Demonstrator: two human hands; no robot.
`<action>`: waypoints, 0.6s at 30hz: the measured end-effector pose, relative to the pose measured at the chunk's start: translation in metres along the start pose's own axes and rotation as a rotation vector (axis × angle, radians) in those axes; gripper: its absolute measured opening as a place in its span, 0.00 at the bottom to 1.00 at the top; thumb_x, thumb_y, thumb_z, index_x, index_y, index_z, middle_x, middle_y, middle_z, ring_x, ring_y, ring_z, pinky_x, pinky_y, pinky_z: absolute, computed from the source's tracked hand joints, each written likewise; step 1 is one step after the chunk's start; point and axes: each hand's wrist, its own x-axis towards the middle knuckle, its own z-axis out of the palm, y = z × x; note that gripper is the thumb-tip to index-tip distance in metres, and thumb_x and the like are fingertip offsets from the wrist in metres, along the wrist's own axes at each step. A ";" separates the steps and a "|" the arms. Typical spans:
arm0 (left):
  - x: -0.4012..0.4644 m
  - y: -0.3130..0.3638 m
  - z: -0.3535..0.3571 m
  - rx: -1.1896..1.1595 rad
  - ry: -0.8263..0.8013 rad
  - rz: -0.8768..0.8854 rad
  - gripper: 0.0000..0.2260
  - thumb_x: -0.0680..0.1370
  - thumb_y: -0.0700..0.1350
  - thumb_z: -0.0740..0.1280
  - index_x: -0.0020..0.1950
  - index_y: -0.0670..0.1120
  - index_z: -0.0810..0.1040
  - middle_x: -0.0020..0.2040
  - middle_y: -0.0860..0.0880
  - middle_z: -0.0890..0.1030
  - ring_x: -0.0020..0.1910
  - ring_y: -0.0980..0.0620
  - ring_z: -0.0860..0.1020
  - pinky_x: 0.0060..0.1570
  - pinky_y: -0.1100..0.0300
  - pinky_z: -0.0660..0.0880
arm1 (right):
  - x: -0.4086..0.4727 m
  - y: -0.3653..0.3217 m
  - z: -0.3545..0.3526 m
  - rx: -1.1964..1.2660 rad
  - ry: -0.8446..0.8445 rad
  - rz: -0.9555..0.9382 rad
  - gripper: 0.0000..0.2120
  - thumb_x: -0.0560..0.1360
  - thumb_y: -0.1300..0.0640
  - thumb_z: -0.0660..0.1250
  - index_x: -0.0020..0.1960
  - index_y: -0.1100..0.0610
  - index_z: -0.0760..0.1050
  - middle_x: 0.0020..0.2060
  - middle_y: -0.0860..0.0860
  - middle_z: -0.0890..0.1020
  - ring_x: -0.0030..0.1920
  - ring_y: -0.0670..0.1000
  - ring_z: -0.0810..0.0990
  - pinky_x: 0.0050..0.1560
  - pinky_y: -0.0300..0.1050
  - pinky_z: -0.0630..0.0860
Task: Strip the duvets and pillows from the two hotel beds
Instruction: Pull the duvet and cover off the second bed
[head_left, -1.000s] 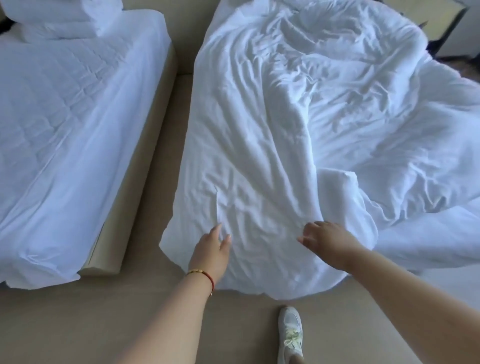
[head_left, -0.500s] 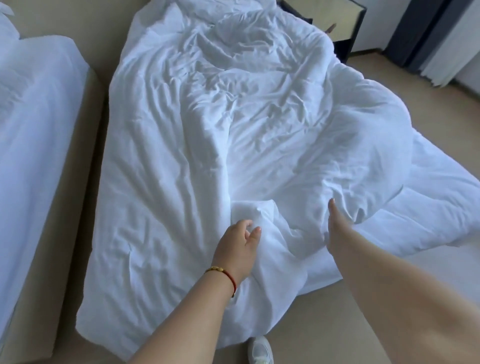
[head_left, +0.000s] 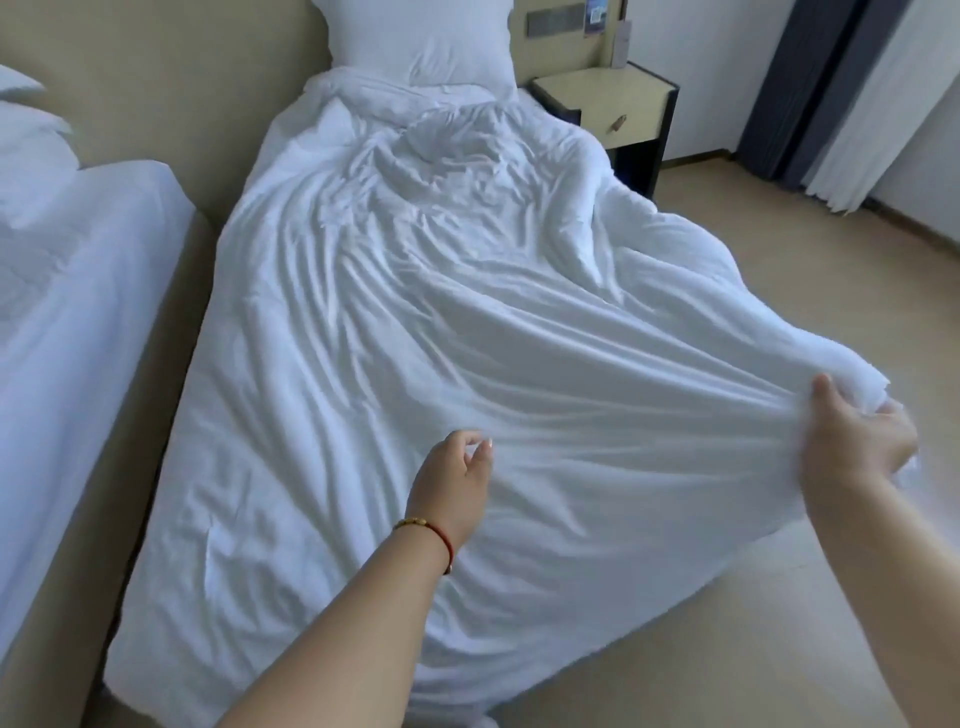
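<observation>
A crumpled white duvet (head_left: 415, 322) covers the right bed from the headboard to the foot. My right hand (head_left: 852, 441) grips a bunched corner of it at the right, lifted off the bed and pulled taut. My left hand (head_left: 452, 483), with a red and gold bracelet on its wrist, hovers over the duvet's near part with fingers loosely curled and holds nothing. A white pillow (head_left: 421, 41) leans against the headboard at the top of this bed. On the left bed (head_left: 78, 312), under a white sheet, stacked pillows (head_left: 26, 124) show at the frame's edge.
A beige aisle (head_left: 156, 332) runs between the two beds. A pale nightstand (head_left: 613, 104) with a dark frame stands right of the headboard. Dark and white curtains (head_left: 831, 93) hang at the far right above beige floor (head_left: 810, 249).
My right hand has taken hold of the duvet's right corner and pulled it out to the right. The view has tilted up, showing the headboard pillow and nightstand.
</observation>
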 end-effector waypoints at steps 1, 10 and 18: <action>-0.010 0.009 0.008 -0.002 0.005 0.002 0.16 0.82 0.54 0.56 0.65 0.49 0.73 0.58 0.53 0.74 0.53 0.55 0.73 0.52 0.62 0.69 | 0.005 -0.002 -0.014 -0.073 0.007 -0.049 0.14 0.68 0.43 0.69 0.43 0.53 0.75 0.44 0.52 0.79 0.46 0.53 0.79 0.55 0.51 0.77; -0.065 0.065 0.077 -0.005 0.001 -0.076 0.16 0.82 0.54 0.55 0.64 0.49 0.73 0.63 0.51 0.75 0.52 0.56 0.71 0.51 0.62 0.65 | 0.001 0.011 -0.033 -0.393 -0.430 0.068 0.36 0.75 0.43 0.66 0.75 0.57 0.56 0.68 0.59 0.71 0.66 0.61 0.72 0.65 0.52 0.68; -0.019 0.139 0.154 -0.130 -0.069 0.037 0.16 0.80 0.54 0.60 0.65 0.48 0.74 0.61 0.52 0.77 0.58 0.57 0.74 0.57 0.64 0.68 | 0.070 0.015 -0.023 -0.062 -0.612 0.448 0.37 0.76 0.31 0.46 0.71 0.57 0.68 0.68 0.50 0.70 0.67 0.53 0.68 0.67 0.49 0.62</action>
